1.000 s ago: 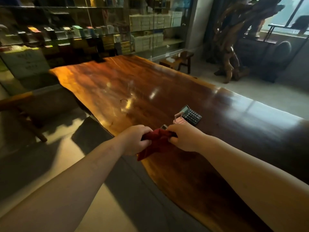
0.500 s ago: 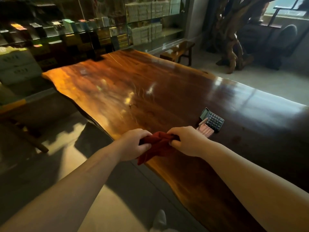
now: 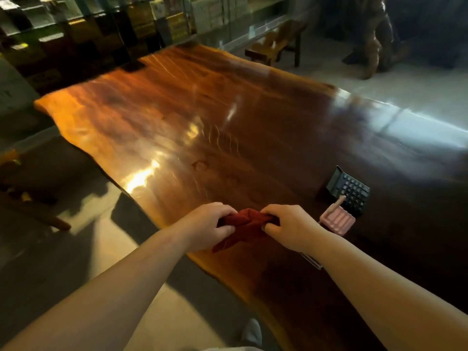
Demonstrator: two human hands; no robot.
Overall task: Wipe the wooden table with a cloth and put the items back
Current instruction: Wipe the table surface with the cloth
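Observation:
A dark red cloth [image 3: 244, 225] is bunched between both hands just above the near edge of the glossy wooden table [image 3: 192, 117]. My left hand [image 3: 206, 225] grips its left end and my right hand [image 3: 291, 225] grips its right end. To the right of my right hand sits a small pink ridged item [image 3: 336, 221] with a stick-like piece leaning on it. Behind that a black calculator [image 3: 350, 191] rests tilted on the table. A clear flat object [image 3: 312, 260] peeks out under my right forearm.
Glass display cabinets [image 3: 114, 24] with boxes line the far side. A wooden bench [image 3: 276, 44] and a carved root stand [image 3: 374, 46] are on the floor beyond the table. A wooden chair [image 3: 25, 178] stands at the left. My shoe [image 3: 252, 330] shows below.
The view has tilted down and shifted left, so the calculator and pink item now lie further right of my hands. Both hands still hold the cloth at the table's near edge.

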